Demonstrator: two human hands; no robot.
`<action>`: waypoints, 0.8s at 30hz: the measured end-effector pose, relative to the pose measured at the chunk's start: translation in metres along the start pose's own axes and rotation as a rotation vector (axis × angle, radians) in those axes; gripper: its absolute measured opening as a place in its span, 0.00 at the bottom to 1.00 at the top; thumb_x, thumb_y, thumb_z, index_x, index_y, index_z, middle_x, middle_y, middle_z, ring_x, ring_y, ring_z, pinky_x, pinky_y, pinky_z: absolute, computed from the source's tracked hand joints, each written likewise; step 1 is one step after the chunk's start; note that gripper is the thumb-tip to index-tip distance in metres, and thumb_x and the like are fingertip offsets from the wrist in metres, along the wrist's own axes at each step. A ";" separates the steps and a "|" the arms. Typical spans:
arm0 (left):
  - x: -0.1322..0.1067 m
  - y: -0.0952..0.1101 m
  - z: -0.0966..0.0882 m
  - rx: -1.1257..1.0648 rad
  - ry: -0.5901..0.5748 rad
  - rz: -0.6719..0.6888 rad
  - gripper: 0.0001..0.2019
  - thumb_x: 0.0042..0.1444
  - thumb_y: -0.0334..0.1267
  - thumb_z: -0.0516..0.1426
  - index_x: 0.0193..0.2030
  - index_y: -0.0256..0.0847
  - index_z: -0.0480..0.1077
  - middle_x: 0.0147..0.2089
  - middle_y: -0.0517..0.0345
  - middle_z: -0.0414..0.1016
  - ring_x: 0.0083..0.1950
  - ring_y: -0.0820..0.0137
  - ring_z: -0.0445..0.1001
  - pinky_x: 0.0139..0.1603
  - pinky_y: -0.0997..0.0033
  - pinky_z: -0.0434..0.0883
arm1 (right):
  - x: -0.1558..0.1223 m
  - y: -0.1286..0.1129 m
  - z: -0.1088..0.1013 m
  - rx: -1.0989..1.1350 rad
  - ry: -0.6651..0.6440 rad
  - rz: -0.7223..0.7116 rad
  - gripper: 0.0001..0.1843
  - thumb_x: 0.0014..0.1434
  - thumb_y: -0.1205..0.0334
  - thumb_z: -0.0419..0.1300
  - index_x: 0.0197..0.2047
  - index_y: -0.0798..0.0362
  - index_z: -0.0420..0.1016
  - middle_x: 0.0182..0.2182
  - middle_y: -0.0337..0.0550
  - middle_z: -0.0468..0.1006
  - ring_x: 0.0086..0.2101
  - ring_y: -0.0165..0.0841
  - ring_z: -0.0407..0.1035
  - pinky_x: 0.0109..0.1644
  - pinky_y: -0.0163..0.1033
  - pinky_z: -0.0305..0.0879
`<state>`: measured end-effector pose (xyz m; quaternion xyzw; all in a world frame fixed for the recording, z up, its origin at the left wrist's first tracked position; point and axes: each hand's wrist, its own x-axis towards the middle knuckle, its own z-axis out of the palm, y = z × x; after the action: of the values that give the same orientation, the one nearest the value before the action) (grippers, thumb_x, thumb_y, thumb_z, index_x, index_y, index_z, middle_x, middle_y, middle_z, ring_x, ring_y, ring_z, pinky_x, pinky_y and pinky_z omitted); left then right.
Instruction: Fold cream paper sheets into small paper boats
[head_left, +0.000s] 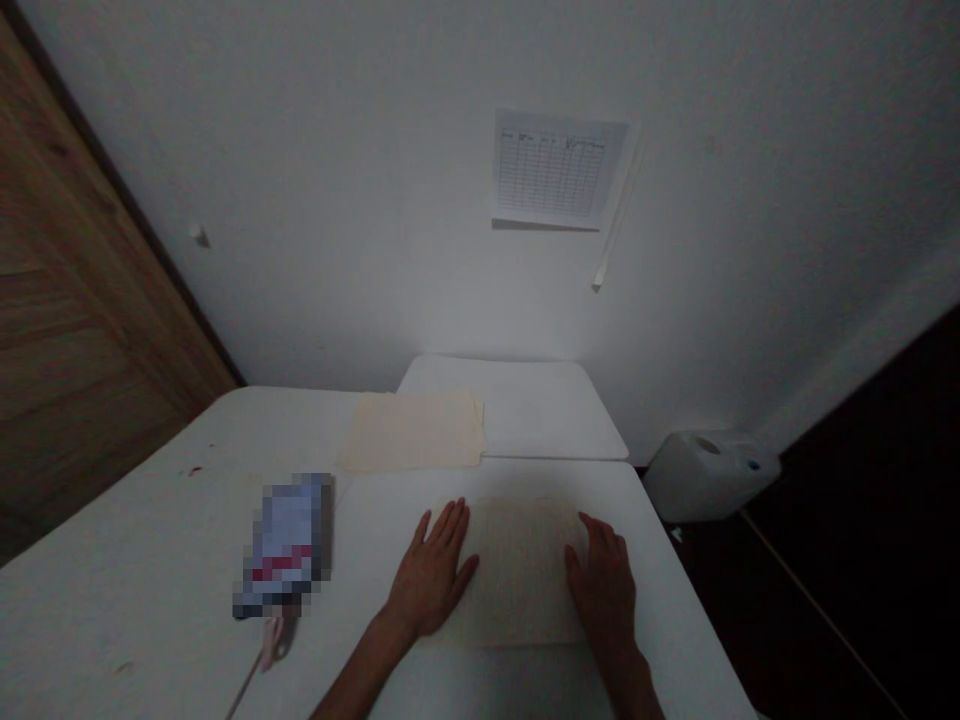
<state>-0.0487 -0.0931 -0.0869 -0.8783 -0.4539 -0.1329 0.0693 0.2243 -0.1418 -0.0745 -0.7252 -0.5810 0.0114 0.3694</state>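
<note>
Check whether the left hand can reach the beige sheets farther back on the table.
Probably yes: the left hand rests on the left side of the thin cloth, and nothing visible stands between it and the beige sheets.

The sheet (521,585) lies on the table (367,545) (stack (412,432) behind, leftward).

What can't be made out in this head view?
In the head view:
Printed sheet: text too small and dim to read.
Bluish item: details hidden by pixelation.
Beige sheet: parts covered by the left hand and right hand.
Left forearm and right forearm: cut off by the bottom edge.
Wooden panel: cut off by the left edge.
</note>
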 end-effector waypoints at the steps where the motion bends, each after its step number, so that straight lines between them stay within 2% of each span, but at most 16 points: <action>1: 0.000 0.000 0.001 0.008 0.006 0.001 0.31 0.67 0.50 0.42 0.72 0.38 0.41 0.72 0.48 0.46 0.72 0.60 0.46 0.69 0.52 0.48 | -0.001 -0.008 0.005 -0.035 -0.009 -0.080 0.21 0.59 0.60 0.54 0.55 0.55 0.69 0.50 0.54 0.73 0.51 0.47 0.66 0.57 0.52 0.60; 4: 0.001 0.002 0.002 0.029 0.025 0.000 0.31 0.66 0.50 0.43 0.71 0.37 0.43 0.72 0.48 0.47 0.72 0.59 0.46 0.69 0.51 0.47 | -0.005 -0.038 0.024 -0.069 -0.147 -0.318 0.20 0.64 0.66 0.47 0.56 0.55 0.70 0.55 0.51 0.71 0.57 0.41 0.61 0.61 0.49 0.57; 6: 0.002 0.003 0.000 0.038 0.039 0.003 0.31 0.66 0.50 0.43 0.71 0.37 0.44 0.72 0.47 0.48 0.72 0.59 0.46 0.69 0.50 0.47 | -0.009 -0.056 0.038 -0.078 -0.249 -0.432 0.22 0.65 0.65 0.47 0.60 0.55 0.67 0.61 0.48 0.65 0.62 0.41 0.55 0.65 0.49 0.52; 8: 0.003 0.003 -0.004 0.041 0.046 0.028 0.30 0.67 0.49 0.43 0.71 0.37 0.44 0.72 0.48 0.47 0.72 0.59 0.46 0.69 0.50 0.46 | -0.013 -0.067 0.048 -0.081 -0.345 -0.501 0.24 0.67 0.62 0.46 0.64 0.56 0.61 0.64 0.48 0.60 0.64 0.40 0.50 0.67 0.51 0.47; 10: 0.004 0.003 -0.008 0.035 0.037 0.086 0.29 0.67 0.46 0.43 0.71 0.39 0.43 0.72 0.50 0.46 0.72 0.61 0.47 0.69 0.52 0.46 | -0.015 -0.071 0.052 -0.089 -0.415 -0.508 0.26 0.68 0.59 0.45 0.67 0.56 0.56 0.66 0.48 0.55 0.65 0.40 0.48 0.68 0.51 0.45; 14: 0.004 0.003 -0.013 0.002 0.017 0.155 0.27 0.68 0.43 0.42 0.71 0.42 0.42 0.72 0.53 0.48 0.71 0.64 0.51 0.69 0.57 0.49 | -0.013 -0.065 0.048 -0.105 -0.498 -0.492 0.29 0.69 0.55 0.44 0.69 0.56 0.49 0.67 0.48 0.50 0.66 0.39 0.44 0.68 0.51 0.42; 19: 0.001 0.002 -0.013 -0.003 0.039 0.105 0.29 0.67 0.46 0.43 0.71 0.40 0.41 0.71 0.51 0.50 0.70 0.63 0.52 0.68 0.57 0.50 | -0.005 -0.045 0.034 -0.156 -0.519 -0.412 0.33 0.68 0.50 0.42 0.70 0.59 0.46 0.68 0.50 0.45 0.67 0.41 0.41 0.69 0.52 0.39; 24: -0.004 -0.001 -0.014 0.024 0.023 0.039 0.31 0.67 0.49 0.43 0.71 0.38 0.42 0.71 0.49 0.49 0.71 0.61 0.50 0.68 0.55 0.50 | 0.000 -0.017 0.020 -0.199 -0.482 -0.338 0.34 0.68 0.49 0.42 0.70 0.58 0.44 0.68 0.48 0.44 0.67 0.41 0.40 0.69 0.52 0.36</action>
<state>-0.0542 -0.0994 -0.0752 -0.8846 -0.4373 -0.1361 0.0877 0.2012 -0.1299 -0.0797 -0.6274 -0.7624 0.0647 0.1450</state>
